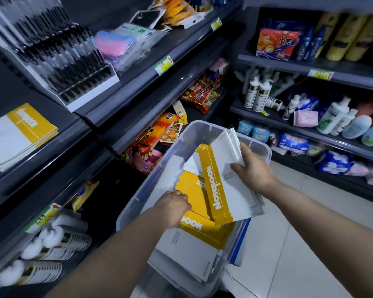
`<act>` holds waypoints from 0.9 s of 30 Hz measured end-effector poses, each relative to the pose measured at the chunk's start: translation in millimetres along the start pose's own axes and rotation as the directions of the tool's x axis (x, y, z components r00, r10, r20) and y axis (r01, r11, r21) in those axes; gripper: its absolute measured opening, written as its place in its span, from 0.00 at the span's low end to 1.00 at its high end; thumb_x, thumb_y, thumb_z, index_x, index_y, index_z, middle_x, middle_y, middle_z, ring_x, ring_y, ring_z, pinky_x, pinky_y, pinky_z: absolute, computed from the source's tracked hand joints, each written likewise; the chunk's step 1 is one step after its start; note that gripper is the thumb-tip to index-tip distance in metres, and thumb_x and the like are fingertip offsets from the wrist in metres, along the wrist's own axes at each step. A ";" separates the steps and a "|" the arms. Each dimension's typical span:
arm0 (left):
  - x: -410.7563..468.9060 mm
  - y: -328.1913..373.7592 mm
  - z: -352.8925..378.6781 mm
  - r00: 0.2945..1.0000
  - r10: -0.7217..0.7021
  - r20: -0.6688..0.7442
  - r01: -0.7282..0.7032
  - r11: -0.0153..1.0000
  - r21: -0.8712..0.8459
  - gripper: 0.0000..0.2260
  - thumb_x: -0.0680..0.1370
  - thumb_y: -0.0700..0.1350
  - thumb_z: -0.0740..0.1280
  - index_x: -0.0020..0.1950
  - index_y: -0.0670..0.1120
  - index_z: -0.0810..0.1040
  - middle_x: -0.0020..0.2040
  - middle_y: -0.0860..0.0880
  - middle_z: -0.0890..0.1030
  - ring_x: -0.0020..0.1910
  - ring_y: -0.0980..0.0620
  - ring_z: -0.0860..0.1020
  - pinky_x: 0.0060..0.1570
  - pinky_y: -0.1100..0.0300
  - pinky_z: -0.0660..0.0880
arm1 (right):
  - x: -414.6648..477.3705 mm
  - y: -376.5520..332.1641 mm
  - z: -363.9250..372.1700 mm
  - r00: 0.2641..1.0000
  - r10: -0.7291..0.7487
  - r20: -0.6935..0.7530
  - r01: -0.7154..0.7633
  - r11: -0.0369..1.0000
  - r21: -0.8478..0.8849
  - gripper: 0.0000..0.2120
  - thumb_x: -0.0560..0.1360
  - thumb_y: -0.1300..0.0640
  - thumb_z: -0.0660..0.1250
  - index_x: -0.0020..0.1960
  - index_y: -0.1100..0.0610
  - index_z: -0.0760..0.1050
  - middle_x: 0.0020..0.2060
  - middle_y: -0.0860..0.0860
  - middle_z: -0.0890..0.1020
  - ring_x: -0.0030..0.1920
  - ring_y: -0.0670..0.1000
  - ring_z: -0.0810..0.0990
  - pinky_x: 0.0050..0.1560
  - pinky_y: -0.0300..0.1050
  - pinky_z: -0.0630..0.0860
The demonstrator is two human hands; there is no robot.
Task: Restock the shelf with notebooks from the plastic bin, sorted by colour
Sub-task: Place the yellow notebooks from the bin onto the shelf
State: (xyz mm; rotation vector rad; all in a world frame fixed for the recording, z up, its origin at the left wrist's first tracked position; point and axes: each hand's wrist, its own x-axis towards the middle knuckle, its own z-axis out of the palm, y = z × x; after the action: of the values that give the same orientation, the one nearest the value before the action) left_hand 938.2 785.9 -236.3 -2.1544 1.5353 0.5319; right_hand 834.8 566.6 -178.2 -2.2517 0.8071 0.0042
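Dark shelf (58, 127) at far left carries a stack of yellow/white notebooks (19, 136), lying flat near its front edge, w/ a pen display rack (58, 59) just behind. Clear plastic bin (202, 134) sits centre, more yellow/white notebooks (194, 239) piled loose inside. Left hand (173, 206) reaches down into bin by its left wall, fingers curled onto a yellow cover (192, 190); can't tell if it's gripped. Right hand (253, 168) grasps a tilted bunch of notebooks (226, 179), raised over bin's right rim, thumb on top.
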 end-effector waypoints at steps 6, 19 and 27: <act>-25.3 -27.0 -29.1 0.994 -0.105 0.033 0.110 0.958 -0.266 0.15 0.80 0.44 0.62 0.66 0.49 0.72 0.59 0.42 0.80 0.57 0.42 0.78 0.51 0.52 0.75 | -4.7 -5.6 -8.6 0.994 0.001 -0.112 0.014 0.992 0.127 0.29 0.79 0.51 0.61 0.75 0.42 0.51 0.61 0.55 0.78 0.56 0.61 0.79 0.53 0.52 0.75; -168.5 -91.8 -65.3 0.388 -0.921 -0.045 0.355 0.194 -0.915 0.03 0.78 0.42 0.64 0.48 0.44 0.76 0.44 0.44 0.80 0.44 0.43 0.79 0.43 0.53 0.73 | -13.0 -76.8 2.6 0.982 -0.189 -0.033 0.169 0.776 0.607 0.23 0.79 0.61 0.61 0.71 0.49 0.62 0.57 0.47 0.78 0.54 0.52 0.78 0.57 0.51 0.74; -269.1 -64.7 -16.5 0.103 -0.995 0.014 0.364 0.025 -0.931 0.04 0.79 0.43 0.61 0.53 0.48 0.72 0.45 0.47 0.78 0.45 0.42 0.76 0.41 0.53 0.72 | -59.9 -146.9 56.6 0.920 -0.363 0.147 0.278 0.870 0.408 0.23 0.76 0.52 0.67 0.64 0.40 0.59 0.48 0.54 0.83 0.44 0.61 0.83 0.49 0.63 0.78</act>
State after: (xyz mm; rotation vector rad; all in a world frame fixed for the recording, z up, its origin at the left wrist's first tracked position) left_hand 917.2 1005.2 -68.0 -3.7151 -0.3654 -0.2389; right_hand 880.5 714.4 -111.5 -1.9430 0.2728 -0.0556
